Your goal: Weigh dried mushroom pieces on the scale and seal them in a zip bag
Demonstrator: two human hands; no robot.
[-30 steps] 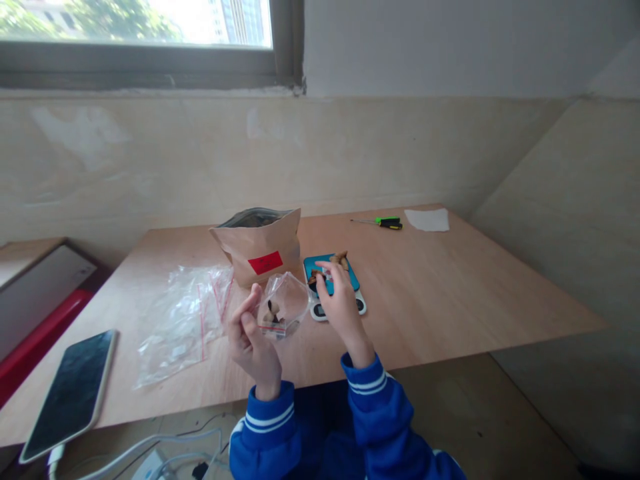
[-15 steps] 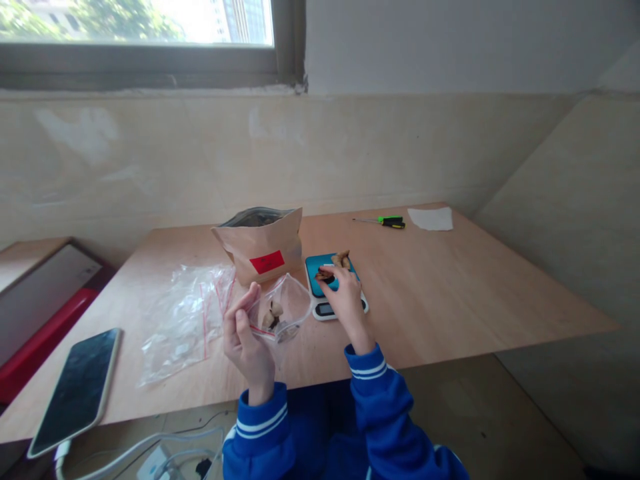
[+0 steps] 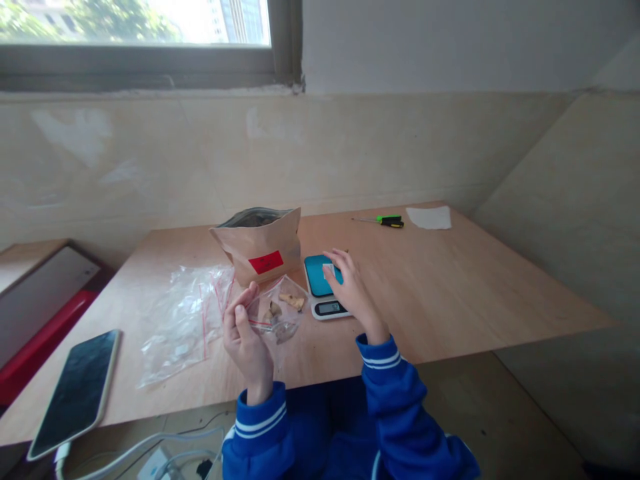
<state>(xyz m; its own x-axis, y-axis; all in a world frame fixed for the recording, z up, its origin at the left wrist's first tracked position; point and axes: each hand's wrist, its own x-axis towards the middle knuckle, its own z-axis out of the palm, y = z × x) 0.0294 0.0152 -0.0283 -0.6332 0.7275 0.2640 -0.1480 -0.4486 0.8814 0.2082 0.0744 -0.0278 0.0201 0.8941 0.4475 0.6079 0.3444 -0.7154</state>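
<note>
My left hand [image 3: 249,343] is closed on the edge of a clear zip bag [image 3: 260,310], holding its mouth apart above the table. Inside the bag lie a few dried brown pieces [image 3: 291,302], perhaps dried mushroom; their exact kind is unclear. Over a small kitchen scale [image 3: 316,277] with a blue top and a grey display hovers my right hand [image 3: 353,288], thumb and fingers apart, nothing visible between them. Its fingers cover the right side of the scale, and only a sliver of brown shows behind them.
Behind the zip bag stands an open kraft paper pouch [image 3: 267,243] with a red label. More clear plastic bags [image 3: 183,323] lie to the left, near a phone [image 3: 77,387] on a cable. Two screwdrivers [image 3: 390,221] and a white paper [image 3: 429,218] lie at the back right.
The brown piece pinched in my right hand has gone into the zip bag. My right hand is now empty, farther right over the scale, covering the dried piece seen there before.
</note>
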